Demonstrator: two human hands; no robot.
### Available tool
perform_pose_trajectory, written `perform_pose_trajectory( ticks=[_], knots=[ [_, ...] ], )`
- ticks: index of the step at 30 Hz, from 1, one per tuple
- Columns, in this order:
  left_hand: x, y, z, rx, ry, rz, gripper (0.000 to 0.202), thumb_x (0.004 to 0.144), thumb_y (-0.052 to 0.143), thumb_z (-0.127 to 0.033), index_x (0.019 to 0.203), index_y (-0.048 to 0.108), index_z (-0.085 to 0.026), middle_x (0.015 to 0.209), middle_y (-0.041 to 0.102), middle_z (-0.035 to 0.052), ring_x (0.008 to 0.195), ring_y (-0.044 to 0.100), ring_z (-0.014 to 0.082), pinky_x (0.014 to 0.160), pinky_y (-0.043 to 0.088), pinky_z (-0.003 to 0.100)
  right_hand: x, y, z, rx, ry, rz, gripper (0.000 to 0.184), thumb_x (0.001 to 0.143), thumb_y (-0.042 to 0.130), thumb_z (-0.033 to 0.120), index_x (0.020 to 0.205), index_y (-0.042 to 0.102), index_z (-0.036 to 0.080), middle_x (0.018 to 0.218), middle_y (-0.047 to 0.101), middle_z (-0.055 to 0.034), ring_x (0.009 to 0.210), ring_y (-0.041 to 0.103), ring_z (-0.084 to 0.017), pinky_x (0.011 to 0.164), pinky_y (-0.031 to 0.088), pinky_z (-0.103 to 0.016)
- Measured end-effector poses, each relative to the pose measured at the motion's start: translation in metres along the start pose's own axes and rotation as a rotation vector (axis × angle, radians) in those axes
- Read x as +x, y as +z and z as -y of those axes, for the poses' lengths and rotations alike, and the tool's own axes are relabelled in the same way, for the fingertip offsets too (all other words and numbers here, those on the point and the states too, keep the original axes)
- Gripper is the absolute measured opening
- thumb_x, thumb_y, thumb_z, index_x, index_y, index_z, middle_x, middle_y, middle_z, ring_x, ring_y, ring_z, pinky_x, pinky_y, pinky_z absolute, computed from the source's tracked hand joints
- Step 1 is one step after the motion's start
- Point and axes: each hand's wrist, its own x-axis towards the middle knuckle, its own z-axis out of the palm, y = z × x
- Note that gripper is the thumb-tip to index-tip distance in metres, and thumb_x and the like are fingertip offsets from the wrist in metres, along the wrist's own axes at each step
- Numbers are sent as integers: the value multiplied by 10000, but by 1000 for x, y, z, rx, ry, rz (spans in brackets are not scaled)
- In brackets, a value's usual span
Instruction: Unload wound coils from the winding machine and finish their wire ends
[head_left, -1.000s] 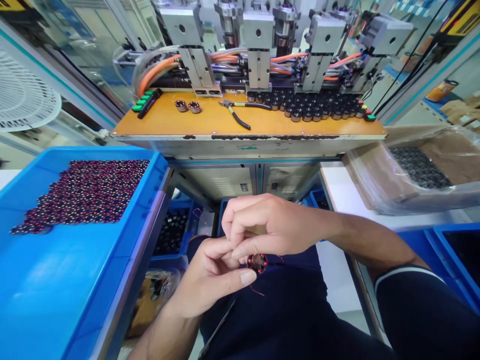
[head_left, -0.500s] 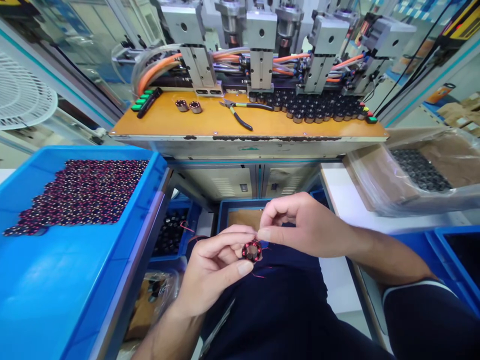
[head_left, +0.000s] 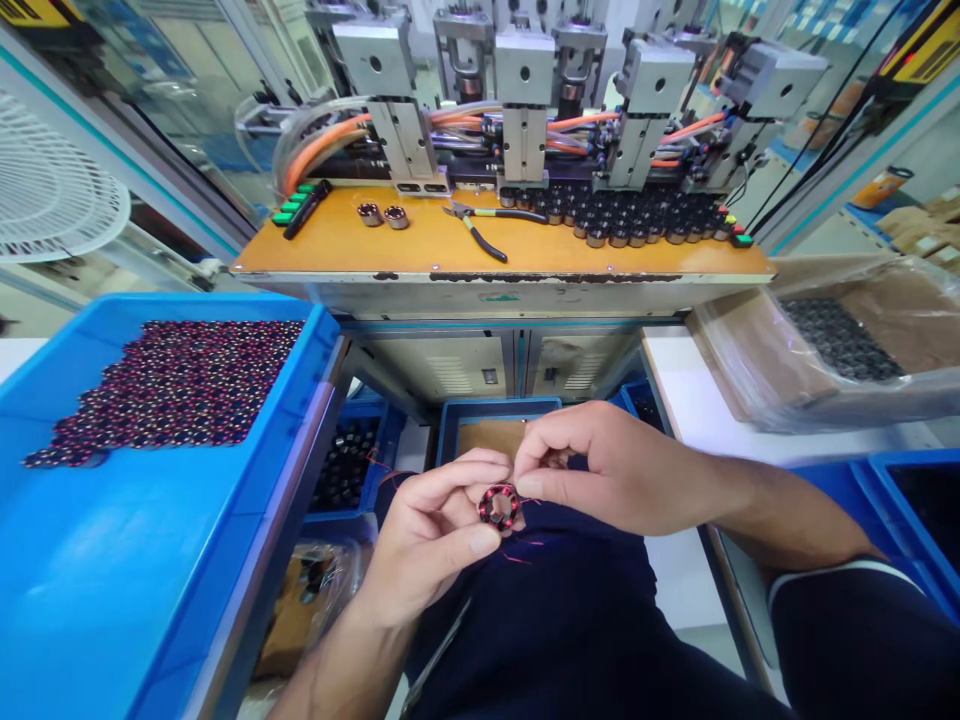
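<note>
My left hand [head_left: 435, 525] is closed around the rim of a small motor stator [head_left: 499, 507], a dark ring wound with red copper wire, its open face turned up toward me. My right hand [head_left: 600, 470] pinches with thumb and forefinger at the stator's upper right edge, on what looks like a thin wire end; the fingertips hide most of it. Loose red wire ends [head_left: 521, 552] stick out below the ring, and another red wire [head_left: 381, 458] shows beyond my left hand. Both hands are held above my lap.
Many wound stators fill part of a blue tray [head_left: 97, 560] at left. On the orange bench [head_left: 337, 245] ahead lie cutting pliers [head_left: 480, 235], two stators [head_left: 382, 215] and rows of dark parts [head_left: 637, 215] under machine clamps. A plastic-lined carton [head_left: 735, 350] stands at right.
My right hand has shifted slightly down, still pinching at the stator's edge. The stator has tilted a little, so its central hole shows more openly. My left hand keeps its grip.
</note>
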Motion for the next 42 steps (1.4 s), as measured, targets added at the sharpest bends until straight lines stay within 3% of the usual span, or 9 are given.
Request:
perform_pose_trajectory(
  ticks=[7,13,21,25,29,31,36,42],
  knots=[
    [5,5,-1,-50,26,10,332,706,859,-225,1032,802,-252,1049,672,21,714,709,91,686,618,166,-6,5,-1,41,-111,-79,134,918,619,133,815,703,113,793,723,2,729,640,-58,708,468,-141],
    [5,4,-1,-30,71,49,308,726,841,-199,1027,791,-247,1017,617,0,709,719,85,707,612,165,-7,8,-3,39,-124,-96,141,925,616,153,816,700,118,804,719,-11,733,638,-73,722,478,-166],
    [5,2,2,52,93,10,338,697,858,-199,1023,788,-252,1004,612,29,722,678,97,685,609,210,-11,8,-7,-45,-185,-114,124,921,627,167,812,678,138,753,682,-2,673,601,-84,672,475,-196],
    [8,3,0,25,91,-2,313,673,880,-252,973,793,-237,955,622,40,676,663,110,621,583,223,-15,-4,-12,-229,-411,-24,91,929,620,135,843,650,133,766,656,-13,689,588,-88,674,474,-201],
    [10,6,-1,-62,10,55,292,687,873,-282,962,786,-241,930,614,18,626,668,99,602,566,222,-11,-12,-21,-553,-663,-214,55,967,594,166,960,639,136,904,695,-66,853,625,-133,789,503,-257],
    [10,7,-1,-93,-24,66,298,681,877,-293,960,786,-242,958,639,26,617,669,99,588,560,219,-7,-11,-24,-618,-741,-209,93,992,565,191,1013,636,135,953,705,-77,892,626,-141,824,506,-278],
    [9,7,-1,-145,-106,70,304,669,881,-304,951,793,-232,898,648,29,594,667,111,555,551,213,2,-6,-27,-621,-829,-137,149,1015,531,219,984,649,134,961,708,-65,783,582,-127,725,473,-281],
    [9,5,-1,-132,-140,104,277,677,870,-309,917,790,-196,910,635,50,601,650,104,545,549,198,5,-8,-23,-667,-868,-118,258,1017,526,222,802,653,160,794,679,-32,699,549,-124,662,448,-283]
  ],
)
